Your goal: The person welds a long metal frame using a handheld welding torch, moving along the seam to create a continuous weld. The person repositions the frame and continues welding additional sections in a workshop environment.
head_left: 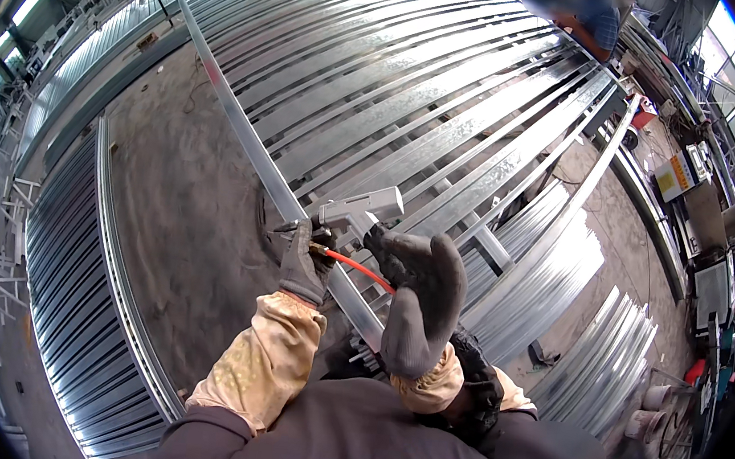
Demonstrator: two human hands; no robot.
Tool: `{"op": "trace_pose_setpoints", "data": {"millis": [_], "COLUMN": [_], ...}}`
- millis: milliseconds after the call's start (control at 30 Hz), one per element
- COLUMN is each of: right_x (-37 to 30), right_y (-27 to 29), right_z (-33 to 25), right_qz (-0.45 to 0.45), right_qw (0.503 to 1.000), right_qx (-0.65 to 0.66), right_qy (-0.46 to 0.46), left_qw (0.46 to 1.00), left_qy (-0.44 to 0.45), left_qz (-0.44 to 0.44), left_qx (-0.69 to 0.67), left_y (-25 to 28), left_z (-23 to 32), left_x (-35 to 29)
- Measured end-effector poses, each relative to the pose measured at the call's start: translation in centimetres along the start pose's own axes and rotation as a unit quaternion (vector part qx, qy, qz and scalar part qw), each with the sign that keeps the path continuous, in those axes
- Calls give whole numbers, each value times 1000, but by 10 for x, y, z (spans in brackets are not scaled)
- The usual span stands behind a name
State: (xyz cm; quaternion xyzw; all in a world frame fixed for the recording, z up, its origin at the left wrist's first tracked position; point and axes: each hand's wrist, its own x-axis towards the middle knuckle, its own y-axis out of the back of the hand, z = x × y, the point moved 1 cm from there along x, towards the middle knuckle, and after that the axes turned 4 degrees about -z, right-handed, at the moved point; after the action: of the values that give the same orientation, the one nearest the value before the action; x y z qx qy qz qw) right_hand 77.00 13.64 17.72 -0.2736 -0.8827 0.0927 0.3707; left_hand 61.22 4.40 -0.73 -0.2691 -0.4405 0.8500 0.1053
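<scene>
My left hand (306, 263), in a dark grey glove, is closed around the brass-coloured end of an orange hose (361, 269). The hose runs right and passes out of sight at my right hand (423, 298). That gloved hand is raised with its fingers stretched and apart, beside a pale grey, tube-bodied tool (361, 206). The tool's dark lower end lies close to my right fingertips; whether they touch it I cannot tell. Below the tool runs the long edge rail (274, 179) of a large frame of parallel galvanised steel bars (381, 97).
A person (597, 21) works at the frame's far right corner. Steel profiles lie stacked at left (99, 309) and right (542, 275), with a shorter bundle (605, 353) nearer me. Right of these stand a box with a yellow label (676, 175) and buckets (647, 423).
</scene>
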Motion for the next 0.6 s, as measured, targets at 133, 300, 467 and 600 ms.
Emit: {"op": "trace_pose_setpoints", "data": {"millis": [133,300,467,600], "right_x": [-12,-34,-16,-51], "right_y": [11,33,30,43], "right_z": [1,0,0,12], "right_qz": [-197,-271,-277,-285], "right_qw": [971,961,958,894], "right_qx": [-10,-27,73,128], "right_qy": [136,47,14,-320], "left_qw": [998,998,999,999], "left_qy": [3,-38,-43,-10], "left_qz": [-41,-45,-24,29], "left_qx": [-40,-1,-22,-24], "left_y": [31,1,3,-3], "left_z": [5,20,16,4], "left_x": [6,-11,-15,-20]}}
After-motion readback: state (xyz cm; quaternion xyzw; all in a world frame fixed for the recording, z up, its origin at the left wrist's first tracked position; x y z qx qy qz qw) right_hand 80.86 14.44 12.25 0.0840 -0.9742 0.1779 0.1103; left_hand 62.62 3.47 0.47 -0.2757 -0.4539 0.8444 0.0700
